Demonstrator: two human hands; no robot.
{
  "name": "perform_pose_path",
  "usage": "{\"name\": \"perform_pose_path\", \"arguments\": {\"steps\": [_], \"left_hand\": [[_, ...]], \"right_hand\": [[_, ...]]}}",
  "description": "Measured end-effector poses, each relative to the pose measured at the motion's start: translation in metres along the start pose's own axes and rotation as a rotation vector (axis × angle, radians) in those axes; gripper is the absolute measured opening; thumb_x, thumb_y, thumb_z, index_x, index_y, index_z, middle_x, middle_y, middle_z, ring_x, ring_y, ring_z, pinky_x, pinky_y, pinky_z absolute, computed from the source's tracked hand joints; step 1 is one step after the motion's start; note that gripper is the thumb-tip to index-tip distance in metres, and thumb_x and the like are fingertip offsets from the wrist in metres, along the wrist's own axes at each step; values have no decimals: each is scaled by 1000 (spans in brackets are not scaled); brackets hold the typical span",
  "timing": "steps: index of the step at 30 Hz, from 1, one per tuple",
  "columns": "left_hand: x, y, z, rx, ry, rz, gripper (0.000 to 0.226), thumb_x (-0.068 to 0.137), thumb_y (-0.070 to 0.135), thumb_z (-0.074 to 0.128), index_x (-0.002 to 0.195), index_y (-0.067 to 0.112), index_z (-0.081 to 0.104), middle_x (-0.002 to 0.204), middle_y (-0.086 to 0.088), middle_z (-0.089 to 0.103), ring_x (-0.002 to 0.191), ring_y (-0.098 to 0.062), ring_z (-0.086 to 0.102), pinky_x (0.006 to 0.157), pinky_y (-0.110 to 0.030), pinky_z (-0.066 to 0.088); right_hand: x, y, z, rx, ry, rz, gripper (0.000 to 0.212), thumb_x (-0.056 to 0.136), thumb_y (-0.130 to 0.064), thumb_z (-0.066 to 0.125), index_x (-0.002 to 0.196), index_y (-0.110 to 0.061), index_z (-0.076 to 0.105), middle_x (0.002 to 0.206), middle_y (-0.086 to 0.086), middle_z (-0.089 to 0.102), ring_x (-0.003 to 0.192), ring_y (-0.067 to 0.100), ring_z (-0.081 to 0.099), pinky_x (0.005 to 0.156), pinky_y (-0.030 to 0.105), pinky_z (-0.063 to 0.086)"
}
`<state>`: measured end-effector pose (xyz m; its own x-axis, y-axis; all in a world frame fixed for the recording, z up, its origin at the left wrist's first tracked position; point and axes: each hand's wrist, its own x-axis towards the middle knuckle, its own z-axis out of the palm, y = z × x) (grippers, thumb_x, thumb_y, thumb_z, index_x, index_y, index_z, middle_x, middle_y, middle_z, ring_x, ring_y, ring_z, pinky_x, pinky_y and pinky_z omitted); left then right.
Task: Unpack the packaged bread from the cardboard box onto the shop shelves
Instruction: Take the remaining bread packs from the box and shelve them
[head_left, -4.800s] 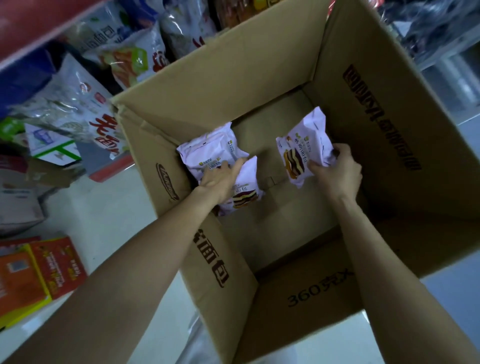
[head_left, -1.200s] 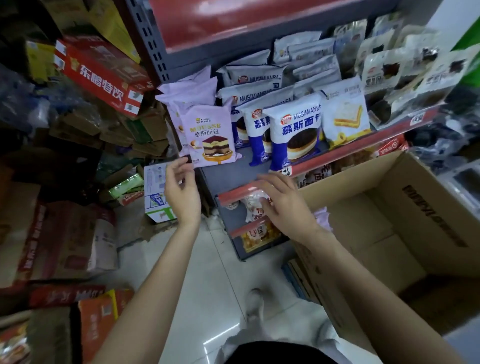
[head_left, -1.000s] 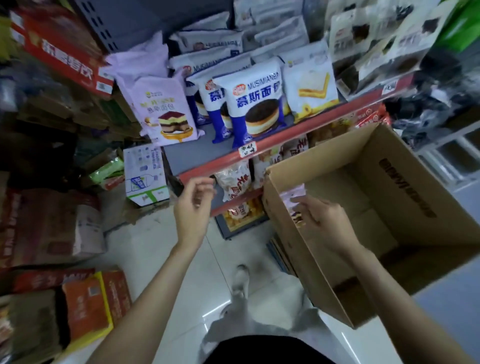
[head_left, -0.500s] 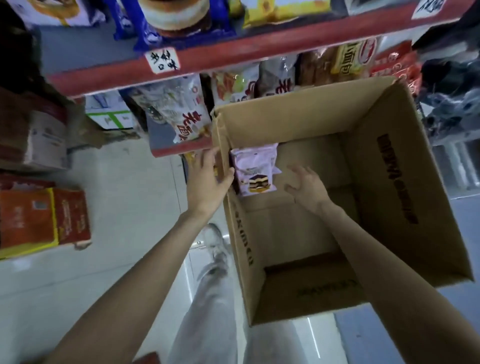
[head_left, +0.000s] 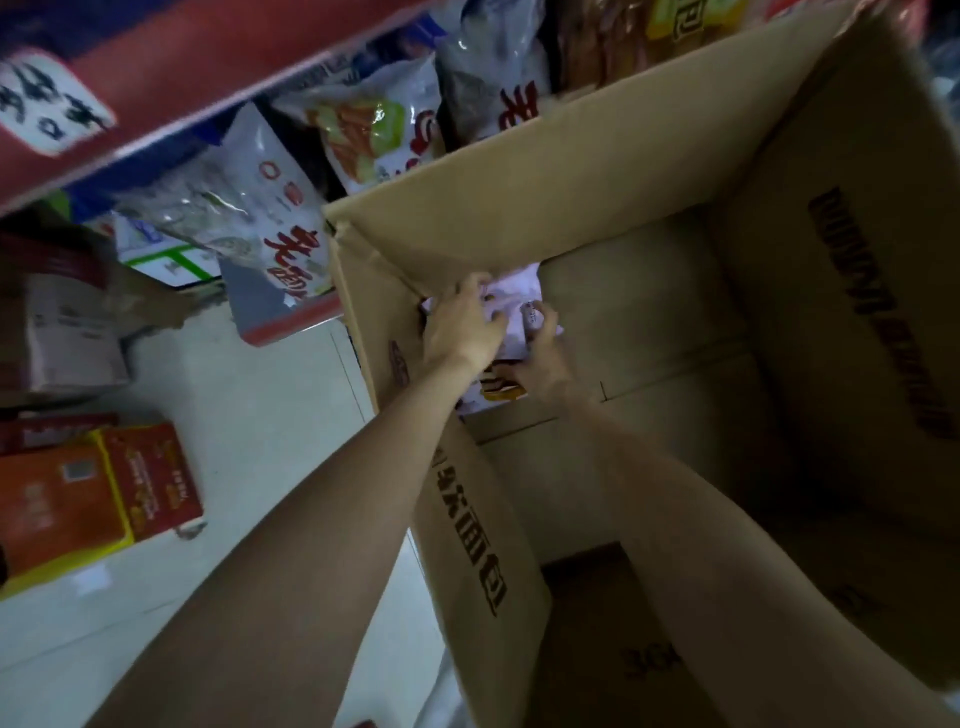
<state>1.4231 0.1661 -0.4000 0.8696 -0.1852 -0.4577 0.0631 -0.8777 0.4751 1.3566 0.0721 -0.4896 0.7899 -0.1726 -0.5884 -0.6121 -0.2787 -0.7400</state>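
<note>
A large open cardboard box (head_left: 649, 171) fills the right side of the head view. In its far left corner lies a pale lilac bread packet (head_left: 511, 299) with a layered cake picture at its near end. My left hand (head_left: 462, 327) presses on the packet's left part, fingers curled over it. My right hand (head_left: 543, 353) grips its right edge from beside and below. Both forearms reach down into the box. The rest of the box floor that I can see is bare cardboard.
A red-edged shop shelf (head_left: 171, 83) runs across the top left, with snack bags (head_left: 270, 208) on the lower shelf behind the box. Orange and red cartons (head_left: 98, 493) and a taped carton (head_left: 67, 332) stand on the pale tiled floor (head_left: 249, 415) at left.
Both hands have gone down into the box's far left corner and closed on the lilac packet. The view has tilted lower and closer to the box.
</note>
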Motion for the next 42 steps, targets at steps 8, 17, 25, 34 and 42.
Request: {"name": "perform_pose_path", "arguments": {"steps": [8, 17, 25, 34, 42], "left_hand": [[47, -36, 24, 221, -52, -67, 51, 91, 31, 56, 137, 16, 41, 135, -16, 48, 123, -34, 46, 98, -36, 38], [55, -35, 47, 629, -32, 71, 48, 85, 37, 60, 125, 12, 49, 127, -14, 46, 121, -31, 38, 96, -40, 32], [30, -32, 78, 673, -262, 162, 68, 78, 38, 68, 132, 18, 32, 126, -13, 54, 116, -32, 51, 94, -37, 34], [30, -44, 69, 552, -737, 110, 49, 73, 54, 72, 102, 18, 55, 105, -5, 64, 93, -26, 58, 70, -29, 40], [-14, 5, 12, -20, -286, 56, 53, 77, 57, 65, 107, 14, 58, 102, -1, 66, 97, -22, 61, 79, -33, 45]], "right_hand": [[3, 35, -2, -83, -124, -14, 78, 67, -37, 81, 133, -23, 43, 105, -2, 54, 93, 13, 50, 77, 23, 38], [-31, 74, -82, 148, 44, 291, 21, 82, -16, 72, 97, -7, 59, 77, 5, 63, 66, -5, 64, 61, 13, 48], [-50, 87, -114, 82, 341, 438, 52, 83, -33, 68, 123, -7, 49, 117, 9, 61, 105, 28, 60, 86, 36, 49], [-82, 58, -121, 91, 412, 327, 49, 82, -33, 68, 120, -8, 48, 99, -1, 55, 93, 18, 59, 81, 33, 51], [-169, 0, -148, 434, 598, 178, 30, 82, -30, 67, 108, -24, 52, 101, -7, 63, 98, 13, 62, 86, 34, 52]]}}
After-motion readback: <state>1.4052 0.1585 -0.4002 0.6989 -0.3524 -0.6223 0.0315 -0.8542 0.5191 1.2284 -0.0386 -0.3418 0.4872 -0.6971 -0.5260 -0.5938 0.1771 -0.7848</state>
